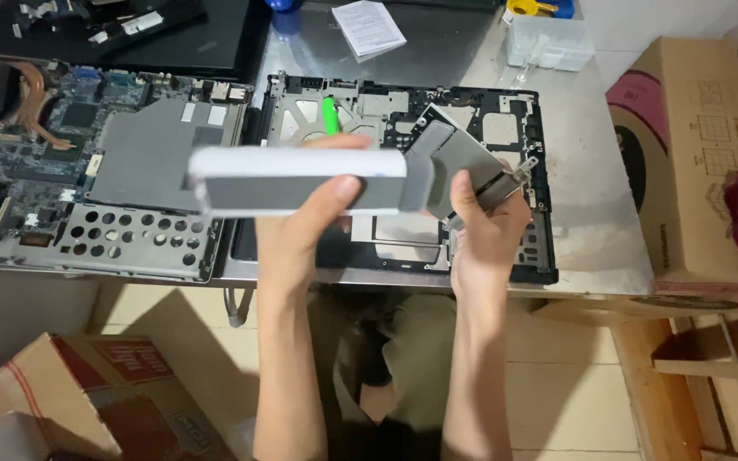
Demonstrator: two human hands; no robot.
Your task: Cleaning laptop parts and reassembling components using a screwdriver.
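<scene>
Overhead: two hands, left hand (301,230), right hand (484,230), one gray drive (301,181).

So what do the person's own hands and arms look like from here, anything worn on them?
Both are bare: the left hand and the right hand have no gloves, and no rings, watch or bands show. The forearms are uncovered all the way to the bottom edge of the picture, with no sleeve in view.
</scene>
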